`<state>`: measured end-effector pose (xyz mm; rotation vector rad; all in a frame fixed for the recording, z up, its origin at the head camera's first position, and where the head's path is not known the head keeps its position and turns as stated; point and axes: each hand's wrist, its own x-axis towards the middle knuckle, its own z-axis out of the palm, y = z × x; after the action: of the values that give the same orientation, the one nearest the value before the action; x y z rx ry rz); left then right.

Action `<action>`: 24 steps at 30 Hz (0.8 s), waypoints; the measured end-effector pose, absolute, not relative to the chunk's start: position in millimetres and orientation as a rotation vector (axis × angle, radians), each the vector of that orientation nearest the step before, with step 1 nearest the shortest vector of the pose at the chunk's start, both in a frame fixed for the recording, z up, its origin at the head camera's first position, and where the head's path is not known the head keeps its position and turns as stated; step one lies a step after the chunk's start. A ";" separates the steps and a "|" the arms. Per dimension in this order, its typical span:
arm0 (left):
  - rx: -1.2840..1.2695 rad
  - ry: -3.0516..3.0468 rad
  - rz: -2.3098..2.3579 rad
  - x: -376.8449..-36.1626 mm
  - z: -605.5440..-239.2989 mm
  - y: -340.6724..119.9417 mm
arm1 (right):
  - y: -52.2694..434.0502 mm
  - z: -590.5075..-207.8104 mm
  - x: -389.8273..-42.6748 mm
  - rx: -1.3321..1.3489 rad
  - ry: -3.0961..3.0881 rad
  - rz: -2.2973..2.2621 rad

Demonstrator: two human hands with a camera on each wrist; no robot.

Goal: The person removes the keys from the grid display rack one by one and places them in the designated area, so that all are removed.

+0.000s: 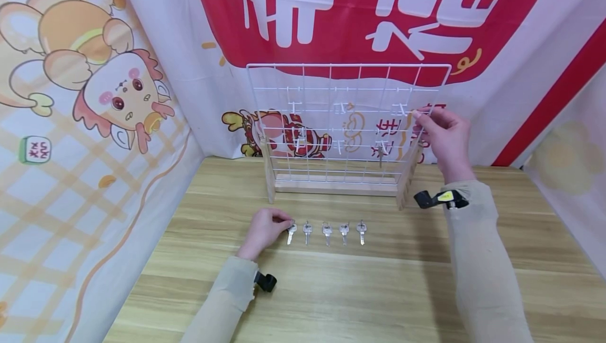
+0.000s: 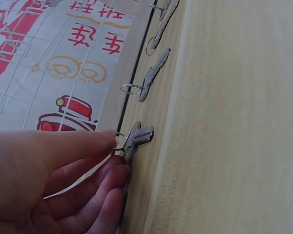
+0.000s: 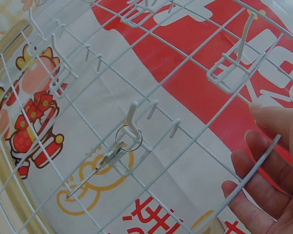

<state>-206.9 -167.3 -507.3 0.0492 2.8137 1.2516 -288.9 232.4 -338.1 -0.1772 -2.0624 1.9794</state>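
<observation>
The left hand pinches the ring of the leftmost key between thumb and forefinger, low over the wooden table. Several more keys, each with a small ring, lie in a row to its right; the nearest is a silver key. A white wire grid rack stands upright behind them in a wooden base. At its right edge, the right hand holds the wire frame, thumb in front and fingers behind. One key hangs by its ring from a lower-right hook on the grid.
Further white hooks, such as the upper right hook, stick out from the grid in two rows. The wooden base rests on the table. Printed cloth hangs close behind and at both sides.
</observation>
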 end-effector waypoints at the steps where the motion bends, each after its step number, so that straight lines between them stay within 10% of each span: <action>1: 0.039 2.814 1.249 -207.1 -507.7 -167.4 | 232.2 -338.1 -288.8 -0.177 -2.063 1.978; 24: 0.235 2.657 1.774 -217.0 -463.5 -125.0 | 232.4 -340.5 -290.2 -0.186 -2.096 1.914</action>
<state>-217.0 -125.0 -463.5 0.2352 2.6574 1.7739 -290.2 232.4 -340.5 -0.1856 -2.0965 1.9143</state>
